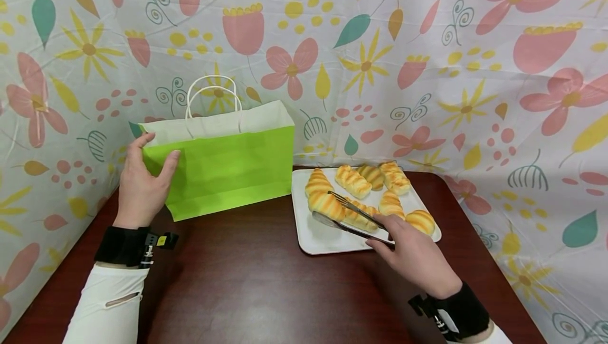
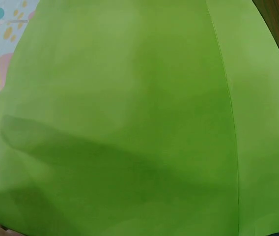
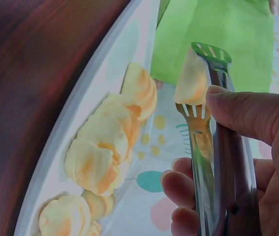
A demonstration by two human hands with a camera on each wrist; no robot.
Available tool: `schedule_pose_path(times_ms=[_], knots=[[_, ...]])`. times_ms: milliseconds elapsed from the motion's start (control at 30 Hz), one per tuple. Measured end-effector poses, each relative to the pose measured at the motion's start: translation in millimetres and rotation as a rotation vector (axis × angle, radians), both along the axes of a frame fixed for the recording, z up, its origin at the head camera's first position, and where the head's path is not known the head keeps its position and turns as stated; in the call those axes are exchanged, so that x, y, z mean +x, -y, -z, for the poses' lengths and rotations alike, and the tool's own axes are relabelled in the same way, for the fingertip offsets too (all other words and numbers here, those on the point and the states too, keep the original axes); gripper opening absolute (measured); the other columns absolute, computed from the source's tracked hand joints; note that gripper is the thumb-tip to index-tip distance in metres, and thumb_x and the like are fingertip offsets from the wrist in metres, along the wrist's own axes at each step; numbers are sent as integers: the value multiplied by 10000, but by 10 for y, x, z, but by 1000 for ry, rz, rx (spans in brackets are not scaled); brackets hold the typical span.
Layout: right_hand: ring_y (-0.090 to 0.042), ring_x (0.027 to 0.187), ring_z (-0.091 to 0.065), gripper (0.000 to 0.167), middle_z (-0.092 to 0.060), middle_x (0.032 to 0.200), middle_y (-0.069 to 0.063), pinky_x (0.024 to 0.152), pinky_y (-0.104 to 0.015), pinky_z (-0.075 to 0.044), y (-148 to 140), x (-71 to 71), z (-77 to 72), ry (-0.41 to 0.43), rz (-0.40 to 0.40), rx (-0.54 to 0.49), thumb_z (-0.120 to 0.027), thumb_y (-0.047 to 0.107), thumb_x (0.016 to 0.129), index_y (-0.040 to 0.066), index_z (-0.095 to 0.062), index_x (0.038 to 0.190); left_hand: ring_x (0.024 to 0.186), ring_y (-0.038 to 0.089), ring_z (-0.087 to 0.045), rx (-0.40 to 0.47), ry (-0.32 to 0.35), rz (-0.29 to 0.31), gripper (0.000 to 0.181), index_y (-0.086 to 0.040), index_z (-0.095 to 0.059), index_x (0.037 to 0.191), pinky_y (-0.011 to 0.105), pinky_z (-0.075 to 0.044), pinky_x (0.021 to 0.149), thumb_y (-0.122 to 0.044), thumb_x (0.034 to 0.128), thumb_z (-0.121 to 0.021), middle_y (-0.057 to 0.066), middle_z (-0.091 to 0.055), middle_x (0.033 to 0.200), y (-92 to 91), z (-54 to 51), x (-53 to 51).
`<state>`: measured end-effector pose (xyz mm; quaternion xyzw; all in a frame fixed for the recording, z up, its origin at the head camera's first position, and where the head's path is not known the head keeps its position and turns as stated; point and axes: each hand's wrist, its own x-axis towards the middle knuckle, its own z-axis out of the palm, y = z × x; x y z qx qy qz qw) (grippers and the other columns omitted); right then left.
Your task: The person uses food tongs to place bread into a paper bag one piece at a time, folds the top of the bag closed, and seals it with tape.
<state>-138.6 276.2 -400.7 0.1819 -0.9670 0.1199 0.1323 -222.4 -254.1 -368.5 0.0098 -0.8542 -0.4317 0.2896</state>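
In the head view, my left hand (image 1: 142,183) is at the left end of a bright green paper bag (image 1: 223,170), thumb in front and a finger at its rim. The bag stands upright with its mouth open. The same green paper (image 2: 129,98) fills the left wrist view. My right hand (image 1: 413,251) holds metal serving tongs (image 1: 355,208), their jaws apart around a large croissant (image 1: 319,188) at the tray's left side. In the right wrist view, the tongs (image 3: 233,167) straddle the croissant's pale tip (image 3: 191,81); whether they pinch it I cannot tell.
More bread lies on the white tray (image 1: 306,241): a long roll (image 1: 356,221), a round bun (image 1: 420,221), a small striped piece (image 1: 391,205) and several at the back. White twisted handles (image 1: 214,76) rise from the bag. A flowered cloth (image 1: 304,32) hangs behind the dark table (image 1: 256,280).
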Motion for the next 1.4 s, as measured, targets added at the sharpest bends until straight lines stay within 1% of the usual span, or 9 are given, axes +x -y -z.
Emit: schedule_pose_path(times_ms=[233, 467, 567, 733, 867, 967, 1133, 1267, 1400], knots=[[-105, 841, -594, 582, -705, 1203, -22, 685, -311, -523, -1, -57, -60, 15, -3, -17, -824, 348, 931, 113, -650, 1434, 1452, 415, -403, 3, 10, -2, 746, -198, -307, 1650, 647, -313, 1177, -446, 1035, -649, 207, -378, 1649, -1, 2, -8], [-97, 832, -577, 511, -681, 1121, 19, 684, -317, -516, 29, -122, -141, 52, -2, -17, -806, 357, 948, 123, -665, 1380, 1469, 402, -396, -1, 14, -10, 750, -205, -305, 1652, 639, -311, 1186, -465, 1034, -641, 200, -381, 1649, -1, 0, 2], [-105, 829, -573, 506, -672, 1121, 14, 681, -322, -513, 45, -147, -179, 62, -1, -8, -799, 355, 954, 115, -662, 1379, 1469, 403, -396, 0, 15, -11, 751, -205, -304, 1653, 642, -311, 1185, -463, 1034, -642, 199, -378, 1651, 6, 1, 0], [-119, 860, -605, 519, -678, 1169, -7, 695, -338, -527, 48, -184, -252, 65, -12, -11, -777, 355, 975, 116, -639, 1413, 1458, 411, -399, -2, 19, -14, 749, -205, -301, 1654, 645, -310, 1182, -460, 1036, -640, 205, -378, 1650, 9, 6, -4], [-144, 891, -629, 556, -683, 1248, -54, 710, -355, -532, 36, -216, -303, 67, -21, -20, -763, 344, 989, 106, -607, 1466, 1471, 400, -394, -3, 16, -14, 757, -203, -307, 1650, 636, -302, 1198, -487, 1031, -636, 193, -381, 1652, 2, 7, -7], [-159, 891, -618, 563, -689, 1272, -74, 725, -371, -520, 29, -244, -349, 60, -23, -21, -761, 332, 991, 104, -600, 1480, 1468, 399, -397, -2, 14, -13, 759, -201, -312, 1648, 637, -303, 1197, -495, 1028, -637, 191, -384, 1651, -4, 6, -7], [-149, 862, -588, 550, -690, 1248, -65, 711, -364, -499, 32, -288, -434, 54, -21, -24, -753, 357, 994, 116, -610, 1467, 1467, 407, -399, -1, 11, -14, 753, -202, -312, 1649, 648, -306, 1192, -482, 1030, -639, 194, -382, 1651, -3, 11, -8], [-154, 872, -585, 555, -680, 1260, -60, 708, -368, -496, 39, -314, -480, 55, -21, -16, -737, 388, 1003, 133, -599, 1476, 1479, 395, -394, -5, 9, -17, 748, -205, -314, 1649, 641, -305, 1198, -474, 1032, -641, 185, -384, 1652, 4, 19, -14], [-147, 866, -592, 525, -682, 1205, -32, 702, -371, -498, 54, -338, -523, 54, -30, -12, -729, 400, 1007, 149, -605, 1452, 1482, 398, -391, -6, 2, -8, 746, -204, -312, 1649, 646, -304, 1198, -465, 1033, -644, 189, -382, 1652, 6, 17, -17]])
